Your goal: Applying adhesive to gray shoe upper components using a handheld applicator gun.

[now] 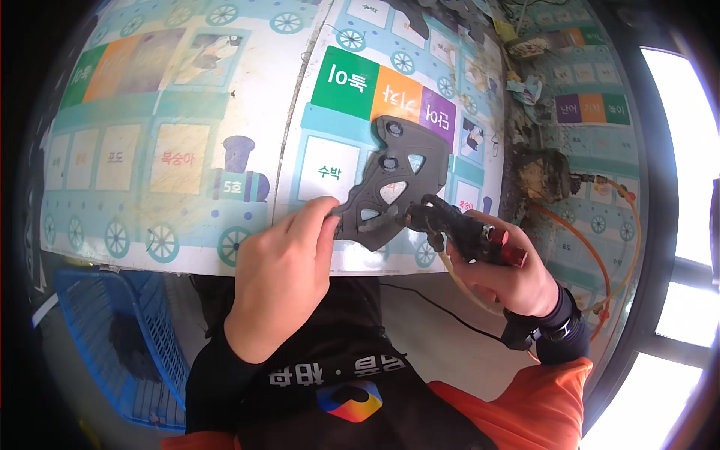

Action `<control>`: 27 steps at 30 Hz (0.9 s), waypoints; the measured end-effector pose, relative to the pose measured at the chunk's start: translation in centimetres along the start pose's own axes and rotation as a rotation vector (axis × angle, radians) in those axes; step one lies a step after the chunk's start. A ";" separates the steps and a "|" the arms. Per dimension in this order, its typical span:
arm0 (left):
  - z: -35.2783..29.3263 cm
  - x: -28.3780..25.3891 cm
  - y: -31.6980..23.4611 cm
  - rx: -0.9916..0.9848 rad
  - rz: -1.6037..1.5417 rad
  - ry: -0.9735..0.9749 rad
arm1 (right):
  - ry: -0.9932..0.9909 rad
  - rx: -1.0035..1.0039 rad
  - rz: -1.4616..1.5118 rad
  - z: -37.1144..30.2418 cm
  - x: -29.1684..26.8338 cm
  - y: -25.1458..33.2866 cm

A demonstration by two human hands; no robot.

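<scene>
Black garment front (pixel 341 326) — white lettering (pixel 294 375), multicoloured emblem (pixel 349 410) — orange sleeves (pixel 517 397), black undersleeves (pixel 212 386), dark wrist strap (pixel 562 330)

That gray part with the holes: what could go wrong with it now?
The left hand pinches the gray part by one lower corner, so it might twist or slip. The right hand holds a black tool very close to it, which could bump or scratch it. A pale hose hangs below the tool and might snag.

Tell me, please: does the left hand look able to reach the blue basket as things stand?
Not just now, I think: the left hand pinches the grey part. Once freed, probably yes: nothing visible blocks the way to the blue basket, lower at left, though depth is unclear.
</scene>
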State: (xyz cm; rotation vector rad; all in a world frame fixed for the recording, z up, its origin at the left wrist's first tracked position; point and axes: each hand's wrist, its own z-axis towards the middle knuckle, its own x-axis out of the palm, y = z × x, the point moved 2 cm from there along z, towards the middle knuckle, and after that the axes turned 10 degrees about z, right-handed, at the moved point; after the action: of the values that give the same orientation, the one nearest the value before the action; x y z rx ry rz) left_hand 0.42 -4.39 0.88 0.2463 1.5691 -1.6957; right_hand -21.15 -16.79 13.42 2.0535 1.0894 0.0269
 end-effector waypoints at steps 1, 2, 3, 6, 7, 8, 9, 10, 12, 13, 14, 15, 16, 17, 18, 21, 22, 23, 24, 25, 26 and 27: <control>0.0 0.0 0.0 0.002 -0.001 -0.001 | -0.047 0.026 0.014 0.1 -0.2 -0.2; 0.0 0.0 0.0 0.001 0.000 0.000 | -0.013 -0.016 0.020 0.2 -0.2 -0.2; 0.0 0.1 0.0 -0.004 0.001 0.005 | -0.018 -0.040 0.005 0.3 -0.3 -0.3; 0.0 0.0 0.0 0.007 0.012 0.007 | -0.012 -0.078 -0.204 0.5 -0.7 0.2; 0.0 0.0 0.0 0.007 0.012 0.007 | -0.041 -0.057 -0.377 0.6 -0.8 0.3; 0.0 0.0 0.0 0.008 0.009 0.002 | 0.000 -0.091 -0.399 0.6 -0.8 0.6; 0.0 0.0 0.0 0.008 0.006 -0.002 | -0.019 -0.048 -0.274 0.7 -0.8 0.7; 0.0 0.0 0.0 0.008 0.005 -0.002 | -0.031 -0.017 -0.191 0.7 -0.9 0.8; 0.0 0.0 0.0 0.013 0.007 -0.011 | -0.033 -0.009 -0.129 0.9 -0.9 1.1; 0.0 0.0 0.0 0.013 0.007 -0.012 | -0.030 -0.010 -0.119 1.0 -0.9 1.2; 0.1 0.0 0.0 0.015 0.006 -0.013 | -0.028 -0.011 -0.109 1.1 -1.0 1.3; 0.1 0.0 0.0 0.013 0.007 -0.011 | -0.015 -0.031 -0.072 1.1 -1.0 1.4; 0.1 0.0 0.0 0.016 0.005 -0.014 | -0.009 -0.041 -0.054 1.1 -1.0 1.5; 0.1 0.0 0.0 0.013 0.007 -0.008 | -0.003 -0.051 -0.036 1.1 -1.0 1.6; 0.1 0.0 0.0 0.010 0.008 -0.001 | -0.012 -0.076 -0.098 1.0 -1.1 1.7; 0.0 -0.1 0.0 -0.054 -0.024 0.033 | -0.040 -0.066 -0.054 1.1 -1.4 1.8; 0.0 -0.1 -0.1 -0.054 -0.023 0.034 | -0.058 -0.032 0.052 1.3 -1.5 1.8; 0.0 -0.2 -0.1 -0.054 -0.026 0.035 | -0.058 -0.032 0.052 1.3 -1.6 1.8; 0.0 -0.2 -0.1 -0.057 -0.028 0.034 | -0.051 -0.015 0.061 1.4 -1.8 1.8; 0.0 -0.2 -0.1 -0.056 -0.029 0.035 | -0.057 0.015 0.060 1.5 -1.9 1.8; 0.0 -0.2 -0.1 -0.054 -0.028 0.035 | -0.044 0.003 0.070 1.6 -2.0 1.8; 0.0 -0.2 -0.1 -0.053 -0.028 0.033 | -0.054 -0.015 0.061 1.7 -2.1 1.7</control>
State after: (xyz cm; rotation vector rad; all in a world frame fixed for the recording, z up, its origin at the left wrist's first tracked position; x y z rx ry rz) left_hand 0.51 -4.36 1.10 0.2280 1.6464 -1.6769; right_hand -20.64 -19.89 14.04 2.0620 0.9911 0.0103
